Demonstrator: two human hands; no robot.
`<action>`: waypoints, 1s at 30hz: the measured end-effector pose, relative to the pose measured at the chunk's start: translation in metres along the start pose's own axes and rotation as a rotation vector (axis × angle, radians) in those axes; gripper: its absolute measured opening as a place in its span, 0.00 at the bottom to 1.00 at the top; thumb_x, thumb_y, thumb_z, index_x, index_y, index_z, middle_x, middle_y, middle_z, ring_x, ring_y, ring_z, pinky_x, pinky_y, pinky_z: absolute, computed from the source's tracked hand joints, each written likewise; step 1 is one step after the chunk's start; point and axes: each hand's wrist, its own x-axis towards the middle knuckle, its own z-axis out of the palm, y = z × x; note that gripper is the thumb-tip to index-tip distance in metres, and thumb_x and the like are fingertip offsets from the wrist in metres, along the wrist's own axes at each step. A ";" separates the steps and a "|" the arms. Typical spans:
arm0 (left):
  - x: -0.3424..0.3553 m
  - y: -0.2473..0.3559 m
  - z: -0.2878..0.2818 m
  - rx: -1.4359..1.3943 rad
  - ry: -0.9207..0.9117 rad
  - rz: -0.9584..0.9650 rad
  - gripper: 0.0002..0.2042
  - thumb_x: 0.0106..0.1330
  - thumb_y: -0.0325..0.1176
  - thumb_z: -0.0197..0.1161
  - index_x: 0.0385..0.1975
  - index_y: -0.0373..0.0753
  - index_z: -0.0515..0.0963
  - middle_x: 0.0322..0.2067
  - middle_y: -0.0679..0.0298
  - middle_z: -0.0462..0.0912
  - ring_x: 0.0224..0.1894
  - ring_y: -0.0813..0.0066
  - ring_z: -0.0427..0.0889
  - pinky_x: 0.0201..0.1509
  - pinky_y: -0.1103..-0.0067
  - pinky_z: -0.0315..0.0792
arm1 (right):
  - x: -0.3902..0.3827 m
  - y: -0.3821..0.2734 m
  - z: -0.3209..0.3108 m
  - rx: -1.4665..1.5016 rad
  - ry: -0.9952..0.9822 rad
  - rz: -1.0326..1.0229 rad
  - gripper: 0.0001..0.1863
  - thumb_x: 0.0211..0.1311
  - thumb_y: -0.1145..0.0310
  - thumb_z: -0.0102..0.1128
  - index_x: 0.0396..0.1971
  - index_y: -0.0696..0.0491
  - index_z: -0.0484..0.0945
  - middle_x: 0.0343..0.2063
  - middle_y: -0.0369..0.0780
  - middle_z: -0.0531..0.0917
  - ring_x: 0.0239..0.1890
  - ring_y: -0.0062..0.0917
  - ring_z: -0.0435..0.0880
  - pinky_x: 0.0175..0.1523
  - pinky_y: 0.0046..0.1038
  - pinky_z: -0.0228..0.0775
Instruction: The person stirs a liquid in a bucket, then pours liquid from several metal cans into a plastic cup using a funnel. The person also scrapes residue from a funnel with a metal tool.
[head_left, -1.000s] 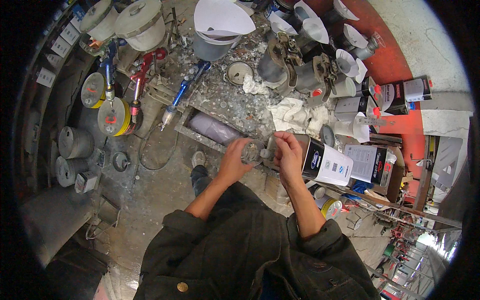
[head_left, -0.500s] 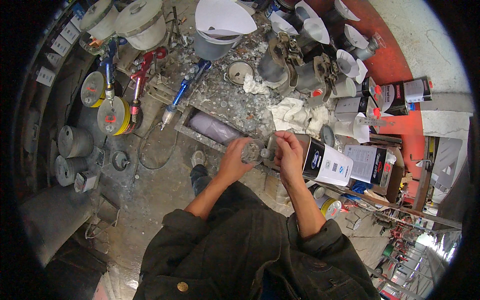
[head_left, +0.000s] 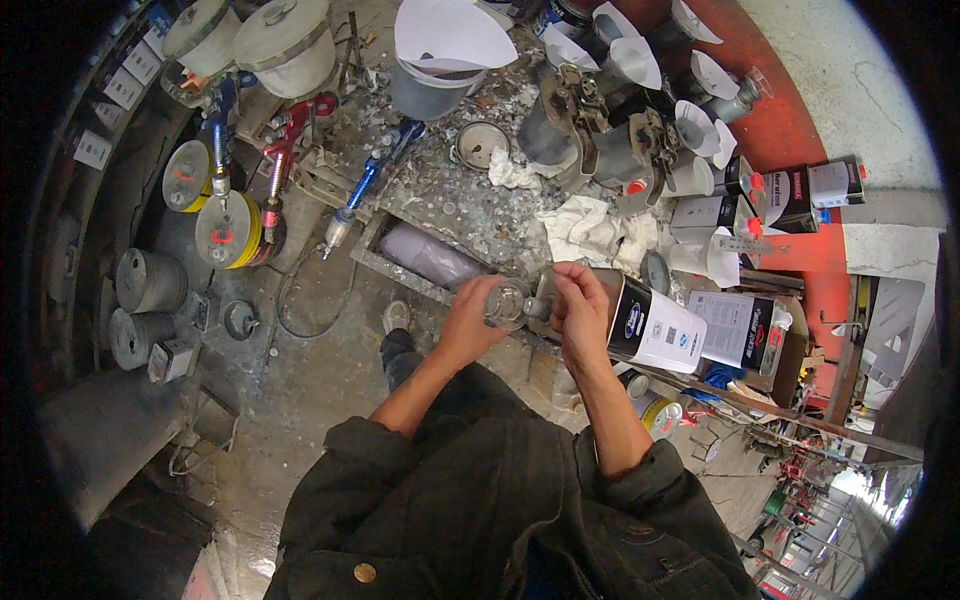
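Observation:
My left hand (head_left: 466, 326) is wrapped round a clear cup (head_left: 507, 304) held just over the bench's front edge. Close beside the cup, my right hand (head_left: 584, 316) has its thumb and fingers pinched together; what they hold is hidden. A small pale round piece (head_left: 537, 308), perhaps a spout or cap, shows between the cup and my right fingers. Right behind that hand is a rectangular metal can (head_left: 668, 332) with a white and black side, its near end partly covered by my fingers.
Crumpled white cloths (head_left: 582, 230) lie on the spattered bench (head_left: 440, 180). A lilac bundle (head_left: 430, 255) fills an open recess at its edge. Spray guns in blue (head_left: 372, 172) and red (head_left: 285, 140) hang left. Paper-lined cups (head_left: 632, 60) and more cans (head_left: 740, 325) crowd the right.
Both hands stay almost in place at the cup and the can. The view has shifted very slightly; nothing has been taken up or let go.

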 end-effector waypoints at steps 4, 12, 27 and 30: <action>0.000 -0.001 0.001 -0.007 0.011 0.011 0.36 0.44 0.26 0.76 0.58 0.40 0.70 0.56 0.54 0.73 0.62 0.52 0.70 0.65 0.66 0.66 | -0.001 -0.002 0.000 0.008 0.001 0.016 0.07 0.68 0.71 0.53 0.43 0.51 0.76 0.16 0.24 0.63 0.15 0.09 0.56 0.19 0.16 0.44; 0.000 -0.004 0.003 -0.006 0.004 0.007 0.36 0.44 0.26 0.76 0.58 0.39 0.70 0.57 0.54 0.73 0.62 0.52 0.71 0.65 0.67 0.66 | -0.002 -0.005 0.000 0.010 0.009 0.006 0.08 0.68 0.72 0.52 0.44 0.51 0.75 0.17 0.25 0.64 0.16 0.09 0.57 0.19 0.16 0.45; 0.010 0.013 0.005 -0.040 -0.065 0.072 0.36 0.45 0.29 0.77 0.58 0.39 0.70 0.55 0.56 0.74 0.60 0.58 0.73 0.64 0.69 0.66 | -0.021 -0.036 -0.028 0.139 0.019 0.024 0.09 0.69 0.72 0.52 0.47 0.52 0.74 0.20 0.25 0.64 0.17 0.08 0.57 0.20 0.15 0.46; 0.012 0.027 0.007 -0.092 -0.106 0.065 0.37 0.44 0.28 0.78 0.58 0.38 0.70 0.56 0.57 0.74 0.59 0.62 0.74 0.64 0.70 0.67 | -0.032 -0.052 -0.046 0.216 0.008 0.001 0.10 0.69 0.72 0.52 0.47 0.52 0.74 0.24 0.26 0.67 0.18 0.08 0.57 0.20 0.14 0.46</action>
